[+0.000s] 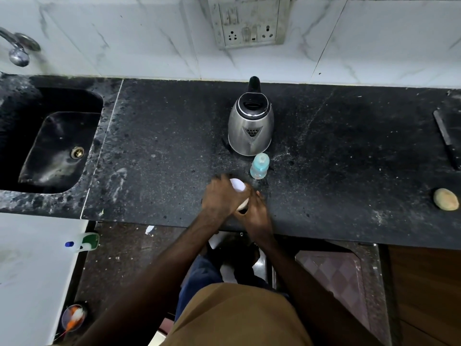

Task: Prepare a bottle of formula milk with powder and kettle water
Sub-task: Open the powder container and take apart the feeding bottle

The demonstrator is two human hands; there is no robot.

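Nearest the camera, a brown shirt (239,318) fills the bottom edge, and both bare forearms reach up and forward from it to meet at the front edge of the black speckled stone countertop (162,158).

The left hand (220,196) comes in from the left and lies palm-down over a white round lid (238,184), its fingers curled round the rim. The fingertips are blurred. The right hand (257,213) comes in from the right, just beside the left and a little lower, with its fingers wrapped round the cream-sided container (243,204) that carries the lid. Only a sliver of the container's side shows between the two hands. Its label and contents are hidden.

Just behind the hands a small clear pale-blue plastic baby bottle (259,166) stands upright on the countertop, apart from both hands. Whether anything is in it is hard to make out.

Right behind the bottle stands a brushed-steel electric kettle (250,126) with a black lid and handle. Its lid is down, so its inside is unseen.

To the left lies a black sunken sink (57,151), cut off by the frame. At the right edge is a round tan lump (446,199), too small to identify. On the white marble wall behind hangs a grimy socket panel (249,21).
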